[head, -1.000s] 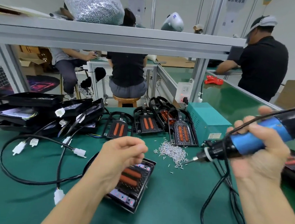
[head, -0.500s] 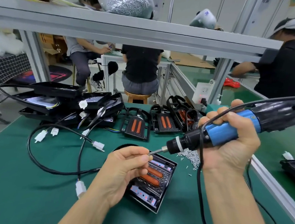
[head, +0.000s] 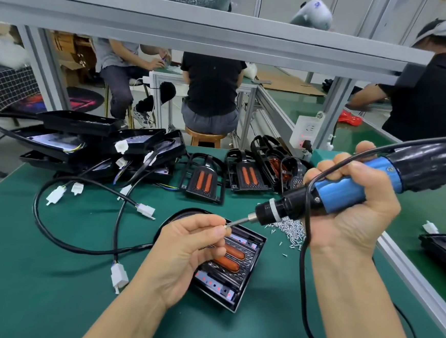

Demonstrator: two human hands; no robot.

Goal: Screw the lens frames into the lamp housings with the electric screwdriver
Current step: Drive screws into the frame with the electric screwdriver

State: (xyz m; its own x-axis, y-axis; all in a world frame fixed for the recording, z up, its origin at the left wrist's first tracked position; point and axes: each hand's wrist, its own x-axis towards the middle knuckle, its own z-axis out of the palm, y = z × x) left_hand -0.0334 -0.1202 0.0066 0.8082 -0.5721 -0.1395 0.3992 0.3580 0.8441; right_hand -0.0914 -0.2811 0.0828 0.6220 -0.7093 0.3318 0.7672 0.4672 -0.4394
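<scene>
The right hand [head: 352,205] is wrapped around the blue grip of the electric screwdriver [head: 348,189], fingers curled over the top and thumb underneath, holding the tool tilted so its thin metal bit [head: 239,222] slants down and to the left. The left hand [head: 191,249] has its fingers bent, and thumb and forefinger pinch a small screw [head: 225,225] right at the tip of the bit, the two hands meeting just above the work. Under the left hand, flat on the green table [head: 33,287], lies a black lamp housing [head: 231,271] with a lens frame in it showing two orange strips side by side; the palm and lower fingers cover its left part. A loose pile of small silver screws [head: 290,231] sits on the table just right of the housing, below the screwdriver's black nose. The screwdriver's black cord [head: 302,281] loops down past the right wrist. Farther back stand a row of more black frames [head: 206,179] with orange strips, propped upright, and to their left a heap of black housings [head: 98,143] with black cables [head: 51,232] and white plugs [head: 118,276] trailing across the table. Another housing [head: 442,247] lies at the right edge. Beyond the grey metal rail [head: 200,31], other people sit or stand at benches.
</scene>
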